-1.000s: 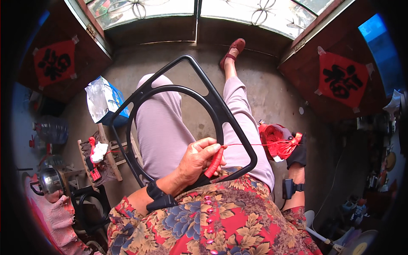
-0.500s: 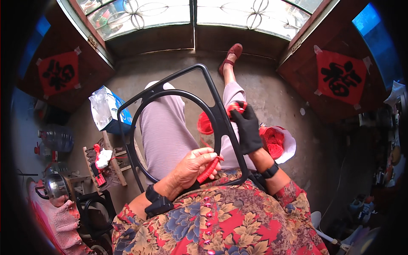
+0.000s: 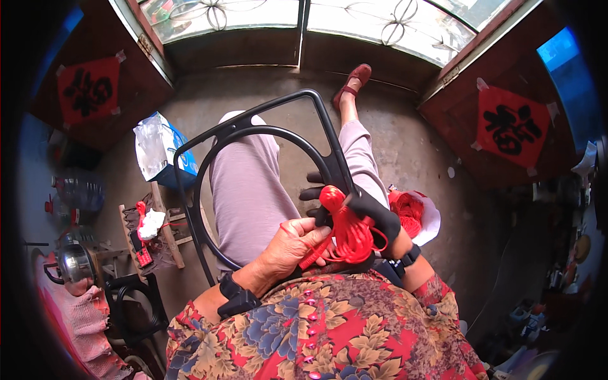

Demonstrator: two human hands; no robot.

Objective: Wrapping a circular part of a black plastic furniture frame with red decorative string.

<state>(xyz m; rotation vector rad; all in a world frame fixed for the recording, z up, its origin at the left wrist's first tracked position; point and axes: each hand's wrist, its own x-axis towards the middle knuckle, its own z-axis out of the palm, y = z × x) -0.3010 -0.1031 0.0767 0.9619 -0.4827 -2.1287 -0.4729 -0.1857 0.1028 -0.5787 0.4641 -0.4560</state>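
Observation:
A black frame (image 3: pixel 250 131) with a round ring inside it leans across my lap. Tight turns of red cord wrap a short stretch of the ring's near side. My bare left hand (image 3: pixel 288 248) pinches this wrapped part between thumb and fingers. In a black glove, my right hand (image 3: pixel 379 215) is at the frame's right side and holds a bundle of red cord (image 3: pixel 350 235) with the thumb across its neck. The gloved fingers reach left past the ring's inner edge, partly hidden by frame and bundle. The bundle hangs close beside my left fingertips.
A white container of red cord (image 3: pixel 425 218) stands right of my leg. On the left are a blue-and-white box (image 3: pixel 163 152), a low wooden stool (image 3: pixel 166 237) with small items on it, a metal pot (image 3: pixel 77 263) and another black frame (image 3: pixel 136 310). Double doors stand ahead.
My right hand has come down and left toward my left hand, bringing the cord bundle over the ring's near right part. My left hand stays at the wrapped part.

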